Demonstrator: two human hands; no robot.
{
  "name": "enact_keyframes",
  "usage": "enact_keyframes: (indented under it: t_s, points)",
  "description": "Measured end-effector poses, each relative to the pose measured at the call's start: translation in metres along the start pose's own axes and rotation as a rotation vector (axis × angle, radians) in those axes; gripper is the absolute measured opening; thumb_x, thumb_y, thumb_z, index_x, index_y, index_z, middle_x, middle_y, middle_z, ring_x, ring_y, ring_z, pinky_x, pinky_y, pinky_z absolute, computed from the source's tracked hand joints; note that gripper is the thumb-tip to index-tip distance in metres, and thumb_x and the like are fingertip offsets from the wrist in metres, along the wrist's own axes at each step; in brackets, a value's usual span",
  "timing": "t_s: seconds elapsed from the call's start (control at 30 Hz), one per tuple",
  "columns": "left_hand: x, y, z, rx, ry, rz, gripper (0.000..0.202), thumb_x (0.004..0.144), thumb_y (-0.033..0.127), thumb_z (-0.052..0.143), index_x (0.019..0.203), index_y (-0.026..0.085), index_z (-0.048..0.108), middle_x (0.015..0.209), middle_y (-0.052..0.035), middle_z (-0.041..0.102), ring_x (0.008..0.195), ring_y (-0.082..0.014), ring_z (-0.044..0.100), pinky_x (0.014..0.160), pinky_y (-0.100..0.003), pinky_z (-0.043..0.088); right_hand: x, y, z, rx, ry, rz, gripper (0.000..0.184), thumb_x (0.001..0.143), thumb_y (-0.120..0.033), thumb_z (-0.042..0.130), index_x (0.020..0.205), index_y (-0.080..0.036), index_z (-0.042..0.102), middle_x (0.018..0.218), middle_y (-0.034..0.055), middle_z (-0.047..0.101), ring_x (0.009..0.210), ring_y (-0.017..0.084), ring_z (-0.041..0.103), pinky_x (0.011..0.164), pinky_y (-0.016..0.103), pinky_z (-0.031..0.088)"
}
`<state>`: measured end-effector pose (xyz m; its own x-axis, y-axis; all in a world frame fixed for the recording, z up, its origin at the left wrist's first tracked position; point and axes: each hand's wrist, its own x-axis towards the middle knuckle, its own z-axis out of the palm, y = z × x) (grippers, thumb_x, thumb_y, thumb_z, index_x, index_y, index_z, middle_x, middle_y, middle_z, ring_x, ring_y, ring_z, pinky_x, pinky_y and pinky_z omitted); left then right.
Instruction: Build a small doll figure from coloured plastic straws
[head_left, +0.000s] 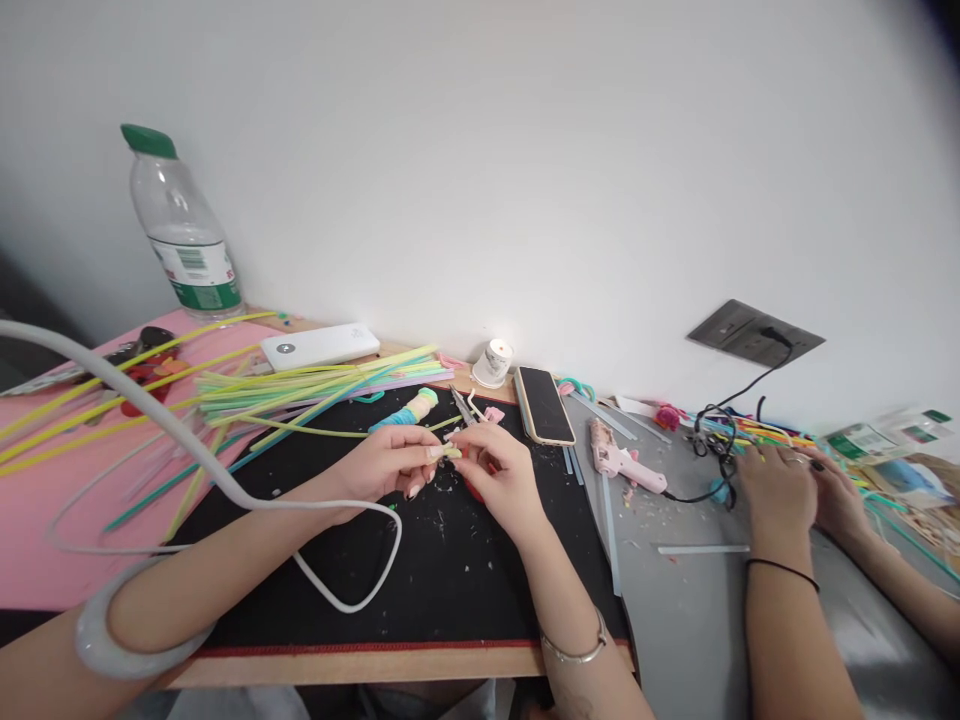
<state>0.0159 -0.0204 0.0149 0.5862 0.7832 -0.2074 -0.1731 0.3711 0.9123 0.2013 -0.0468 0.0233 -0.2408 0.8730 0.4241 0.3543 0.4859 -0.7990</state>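
Note:
Over the black mat [450,600] my two hands meet at a short pale yellow fuzzy piece [452,452], which looks like pipe cleaner. My left hand [394,465] pinches its left end between thumb and forefinger. At the other end the fingertips of my right hand [501,475] close on it. Just behind them lie scissors [460,405], their handles partly hidden by my right hand. A blue-to-yellow fuzzy roll [407,410] rests close behind my left hand. Pastel pipe cleaners [300,390] are bundled to the left.
A white cable [217,470] loops across my left forearm. Behind are a power bank [321,346], a paper cup [493,362], a phone [545,405] and a bottle [184,230]. Right of the mat are a pink glue gun [622,460], glue sticks [611,535] and another person's hands [780,490].

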Motion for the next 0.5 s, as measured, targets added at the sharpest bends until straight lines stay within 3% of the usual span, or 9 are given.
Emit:
enact_keyframes:
  t_s: [0.17,0.5]
  points:
    - [-0.0013,0.0025,0.0041,0.000,-0.045,-0.088,0.022,0.069,0.029,0.073,0.067,0.013,0.057,0.055,0.0024,0.055,0.042,-0.0047,0.043,0.043,-0.019,0.032,-0.0001,-0.0038,0.0006,-0.069,-0.016,-0.162,0.012,0.087,-0.019,0.056,0.080,-0.021,0.066,0.078,0.0048,0.064,0.076,0.017,0.059,0.070,0.031,0.047]
    - [-0.0059,0.0009,0.0101,0.226,-0.074,-0.052,0.028,0.071,0.036,0.070,0.062,0.014,0.055,0.050,0.0030,0.055,0.038,-0.0054,0.043,0.042,-0.019,0.032,-0.0027,-0.0023,0.0014,-0.312,-0.079,-0.122,0.023,0.088,-0.021,0.050,0.066,-0.020,0.042,0.067,-0.0004,0.046,0.063,0.013,0.044,0.059,0.025,0.036]
